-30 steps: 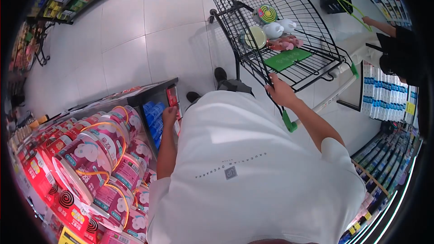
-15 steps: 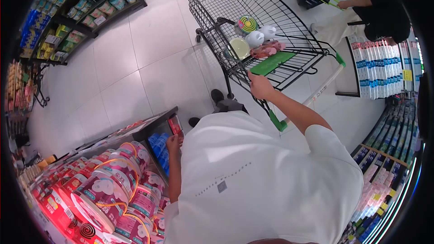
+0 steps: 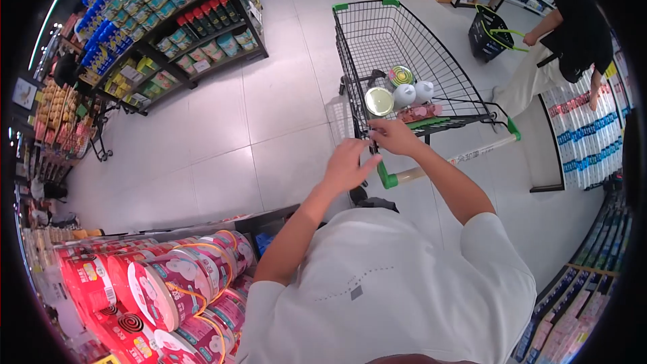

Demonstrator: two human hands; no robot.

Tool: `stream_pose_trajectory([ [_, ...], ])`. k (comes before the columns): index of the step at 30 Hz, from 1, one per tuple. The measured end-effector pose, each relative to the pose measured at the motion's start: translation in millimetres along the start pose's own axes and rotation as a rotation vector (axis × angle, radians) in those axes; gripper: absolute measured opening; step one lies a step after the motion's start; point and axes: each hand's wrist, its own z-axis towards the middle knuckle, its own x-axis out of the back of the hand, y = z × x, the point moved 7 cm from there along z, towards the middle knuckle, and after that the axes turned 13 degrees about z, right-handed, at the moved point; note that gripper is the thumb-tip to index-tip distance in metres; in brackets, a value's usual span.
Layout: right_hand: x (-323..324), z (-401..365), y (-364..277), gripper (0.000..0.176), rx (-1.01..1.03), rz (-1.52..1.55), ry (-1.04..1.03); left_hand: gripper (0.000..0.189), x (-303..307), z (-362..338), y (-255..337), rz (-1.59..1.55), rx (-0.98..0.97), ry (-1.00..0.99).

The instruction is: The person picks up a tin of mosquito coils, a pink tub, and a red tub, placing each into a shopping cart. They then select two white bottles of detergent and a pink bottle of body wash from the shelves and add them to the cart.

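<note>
The shopping cart [image 3: 426,30] of black wire with green corners stands in front of me. My right hand [image 3: 393,137] is closed on the cart's near left rim, by the green flap [image 3: 424,123]. Close beside it, my left hand [image 3: 348,164] reaches to the same rim, fingers stretched and thumb apart, with nothing visible in it. Inside the cart lie a tub with a pale lid [image 3: 379,101], a round pack with a green-yellow swirl [image 3: 401,75], two white bottles [image 3: 404,96] and a pinkish-red pack [image 3: 419,113].
Pink and red packs [image 3: 182,283] are stacked at my left. A shelf unit [image 3: 195,61] stands front left. At the right, a person in black [image 3: 573,34] holds a dark basket [image 3: 488,37] with a green handle, near blue-and-white packs [image 3: 583,135].
My left hand has risen from beside the pink stack to the cart's rim, next to my right hand. The view has shifted, and the cart appears lower and further right.
</note>
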Motion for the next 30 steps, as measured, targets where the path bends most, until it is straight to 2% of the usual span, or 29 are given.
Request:
stream_pose_trajectory([
  [1, 22, -8, -10, 0.038, 0.002, -0.038, 0.063, 0.047, -6, 13, 18, -0.005, -0.093, -0.011],
  [3, 70, -27, -4, 0.032, 0.038, -0.212, 0.283, 0.053, -29, 21, 28, 0.05, -0.16, -0.016],
  [4, 94, -35, 6, 0.028, -0.01, -0.288, 0.313, 0.053, -28, 23, 23, 0.062, -0.157, -0.007],
  [5, 117, -43, 20, 0.025, -0.058, -0.365, 0.341, 0.054, -36, 26, 20, 0.228, -0.177, -0.118],
  [6, 135, -56, 34, 0.025, 0.03, -0.454, 0.407, 0.055, -46, 27, 14, 0.391, -0.193, -0.234],
  [7, 152, -68, 47, 0.025, 0.121, -0.542, 0.474, 0.049, -41, 33, 3, 0.324, -0.139, -0.15],
  [8, 167, -77, 70, 0.028, 0.045, -0.55, 0.483, 0.049, -35, 38, -2, 0.33, -0.13, -0.147],
  [9, 176, -83, 87, 0.032, -0.034, -0.557, 0.491, 0.047, -31, 43, -8, 0.317, -0.101, -0.224],
  [10, 177, -80, 90, 0.032, -0.025, -0.549, 0.488, 0.047, -29, 48, -13, 0.307, -0.072, -0.299],
  [12, 192, -83, 115, 0.041, -0.292, -0.448, 0.625, 0.044, -29, 55, -24, 0.325, -0.058, -0.261],
  [13, 186, -84, 90, 0.044, -0.123, -0.377, 0.718, 0.042, -31, 57, -29, 0.331, -0.055, -0.23],
  [16, 188, -77, 99, 0.045, -0.219, -0.275, 0.766, 0.04, -26, 67, -37, 0.367, -0.04, -0.162],
  [20, 192, -74, 102, 0.049, -0.304, -0.283, 0.734, 0.043, -30, 63, -36, 0.391, -0.033, -0.145],
  [23, 199, -57, 123, 0.054, -0.557, -0.275, 0.514, 0.047, -30, 67, -25, 0.381, -0.024, -0.18],
  [24, 203, -54, 125, 0.054, -0.561, -0.271, 0.515, 0.048, -32, 67, -21, 0.405, -0.001, -0.236],
  [26, 200, -46, 131, 0.048, -0.624, -0.45, 0.305, 0.05, -32, 68, -11, 0.431, 0.025, -0.295],
  [30, 204, -35, 131, 0.045, -0.604, -0.501, 0.258, 0.053, -32, 64, -12, 0.264, 0.093, -0.33],
])
